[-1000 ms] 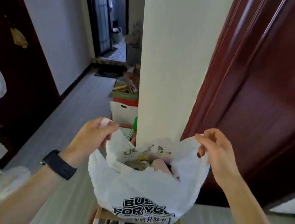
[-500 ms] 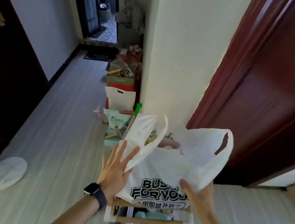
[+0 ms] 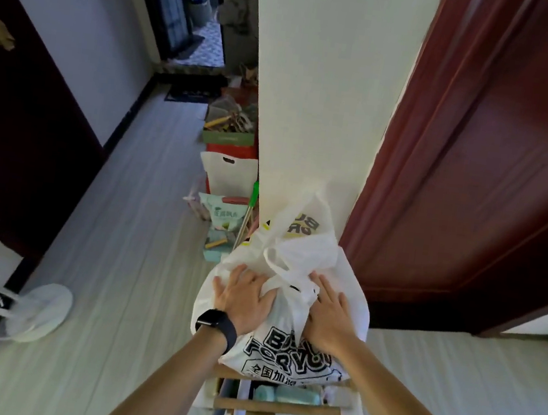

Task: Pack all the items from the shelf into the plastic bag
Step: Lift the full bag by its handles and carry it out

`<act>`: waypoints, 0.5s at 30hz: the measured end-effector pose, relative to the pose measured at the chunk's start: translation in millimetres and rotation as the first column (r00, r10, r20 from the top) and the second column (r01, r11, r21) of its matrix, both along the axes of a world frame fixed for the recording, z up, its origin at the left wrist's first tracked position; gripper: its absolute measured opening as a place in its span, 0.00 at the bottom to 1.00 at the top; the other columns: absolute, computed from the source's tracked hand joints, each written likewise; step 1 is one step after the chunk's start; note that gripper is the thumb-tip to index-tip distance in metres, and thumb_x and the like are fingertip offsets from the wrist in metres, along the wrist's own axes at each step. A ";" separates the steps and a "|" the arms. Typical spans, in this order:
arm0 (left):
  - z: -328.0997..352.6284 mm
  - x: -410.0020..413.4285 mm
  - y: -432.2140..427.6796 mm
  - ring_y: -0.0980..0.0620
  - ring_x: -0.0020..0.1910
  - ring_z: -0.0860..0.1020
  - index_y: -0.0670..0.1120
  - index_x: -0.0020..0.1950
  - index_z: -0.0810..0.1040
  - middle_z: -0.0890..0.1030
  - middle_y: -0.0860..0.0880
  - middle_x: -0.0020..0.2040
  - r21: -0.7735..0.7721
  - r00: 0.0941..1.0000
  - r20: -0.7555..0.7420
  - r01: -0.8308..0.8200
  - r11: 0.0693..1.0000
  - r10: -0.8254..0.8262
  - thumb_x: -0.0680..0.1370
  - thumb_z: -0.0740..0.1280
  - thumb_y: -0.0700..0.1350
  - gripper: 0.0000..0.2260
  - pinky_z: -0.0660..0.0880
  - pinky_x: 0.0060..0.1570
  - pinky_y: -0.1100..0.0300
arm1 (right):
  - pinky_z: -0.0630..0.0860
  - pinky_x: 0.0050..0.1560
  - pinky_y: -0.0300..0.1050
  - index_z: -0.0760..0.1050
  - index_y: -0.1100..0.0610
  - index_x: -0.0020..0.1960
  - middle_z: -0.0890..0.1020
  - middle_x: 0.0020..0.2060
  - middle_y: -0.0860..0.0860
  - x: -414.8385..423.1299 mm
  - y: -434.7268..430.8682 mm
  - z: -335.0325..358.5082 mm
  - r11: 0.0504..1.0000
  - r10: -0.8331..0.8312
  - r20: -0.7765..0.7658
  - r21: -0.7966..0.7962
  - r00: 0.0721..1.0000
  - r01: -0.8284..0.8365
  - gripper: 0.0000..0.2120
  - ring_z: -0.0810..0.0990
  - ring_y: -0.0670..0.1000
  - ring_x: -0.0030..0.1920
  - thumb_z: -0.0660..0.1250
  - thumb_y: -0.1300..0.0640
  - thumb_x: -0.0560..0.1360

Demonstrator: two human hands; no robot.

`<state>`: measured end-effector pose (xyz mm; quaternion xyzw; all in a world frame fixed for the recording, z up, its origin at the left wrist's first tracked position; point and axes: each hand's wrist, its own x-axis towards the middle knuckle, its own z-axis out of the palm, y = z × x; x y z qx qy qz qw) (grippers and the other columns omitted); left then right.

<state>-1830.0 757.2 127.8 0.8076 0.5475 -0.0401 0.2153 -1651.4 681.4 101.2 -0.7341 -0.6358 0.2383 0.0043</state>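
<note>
On the plastic bag (image 3: 294, 254), both hands lie flat.

We see a white plastic bag (image 3: 290, 316) with black lettering, a black wristwatch (image 3: 216, 327), a dark red door (image 3: 499, 159).

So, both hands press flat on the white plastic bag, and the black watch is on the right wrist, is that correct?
No: the head view shows the black watch on the left wrist. The left hand and right hand do press flat on the white plastic bag.
</note>
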 end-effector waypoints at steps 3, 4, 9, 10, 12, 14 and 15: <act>12.1 -1.3 7.1 0.48 0.76 0.55 0.56 0.73 0.68 0.65 0.53 0.75 -0.097 0.999 0.007 0.035 0.995 -0.034 0.80 0.50 0.62 0.24 0.51 0.72 0.40 | 0.47 0.78 0.56 0.52 0.47 0.80 0.43 0.80 0.44 3.5 -4.5 18.4 1.000 -0.021 -0.139 -0.023 0.990 0.018 0.31 0.41 0.47 0.79 0.57 0.48 0.79; 19.5 -2.8 10.5 0.47 0.75 0.59 0.56 0.71 0.70 0.68 0.53 0.74 -0.135 0.997 0.016 0.075 0.988 -0.073 0.80 0.51 0.62 0.23 0.55 0.71 0.44 | 0.49 0.78 0.53 0.56 0.49 0.79 0.47 0.80 0.44 5.9 -5.8 28.3 0.999 -0.036 -0.189 -0.026 0.981 0.032 0.31 0.46 0.46 0.79 0.59 0.49 0.78; 81.2 -11.6 36.0 0.50 0.60 0.75 0.52 0.63 0.76 0.77 0.54 0.61 -0.308 0.978 -0.021 0.191 0.932 -0.208 0.74 0.63 0.69 0.27 0.72 0.60 0.54 | 0.51 0.77 0.43 0.62 0.49 0.77 0.57 0.79 0.45 40.9 -6.2 84.5 0.998 -0.043 -0.321 -0.057 0.946 0.026 0.34 0.52 0.45 0.79 0.67 0.56 0.72; 97.4 -11.2 43.8 0.52 0.60 0.74 0.53 0.65 0.75 0.76 0.55 0.62 -0.275 0.981 -0.033 0.177 0.945 -0.194 0.73 0.66 0.67 0.26 0.72 0.60 0.55 | 0.52 0.77 0.42 0.64 0.47 0.76 0.57 0.79 0.44 50.4 -4.1 98.5 0.999 -0.029 -0.324 -0.036 0.946 0.018 0.34 0.52 0.44 0.79 0.68 0.56 0.72; 138.5 -4.7 58.4 0.54 0.57 0.75 0.54 0.64 0.76 0.76 0.54 0.62 -0.063 0.984 0.000 0.179 0.982 -0.179 0.75 0.67 0.62 0.21 0.73 0.55 0.58 | 0.54 0.76 0.42 0.65 0.45 0.75 0.58 0.78 0.41 68.1 2.7 131.4 0.997 -0.015 -0.332 0.066 0.943 0.040 0.33 0.53 0.42 0.78 0.67 0.56 0.72; 186.5 8.5 70.6 0.54 0.56 0.76 0.55 0.64 0.75 0.74 0.56 0.64 0.218 0.978 0.093 0.162 0.962 -0.186 0.78 0.65 0.57 0.17 0.73 0.54 0.58 | 0.52 0.75 0.38 0.64 0.44 0.75 0.58 0.78 0.40 82.5 13.5 171.1 0.965 0.012 -0.284 0.255 0.959 0.063 0.31 0.53 0.40 0.77 0.67 0.54 0.74; 210.5 16.6 75.5 0.54 0.59 0.74 0.55 0.66 0.73 0.70 0.56 0.67 0.341 0.971 0.134 0.143 0.929 -0.198 0.79 0.64 0.56 0.17 0.73 0.57 0.57 | 0.51 0.75 0.36 0.63 0.44 0.76 0.58 0.78 0.39 87.9 20.0 192.8 0.929 0.029 -0.230 0.366 0.973 0.059 0.29 0.53 0.39 0.77 0.66 0.53 0.76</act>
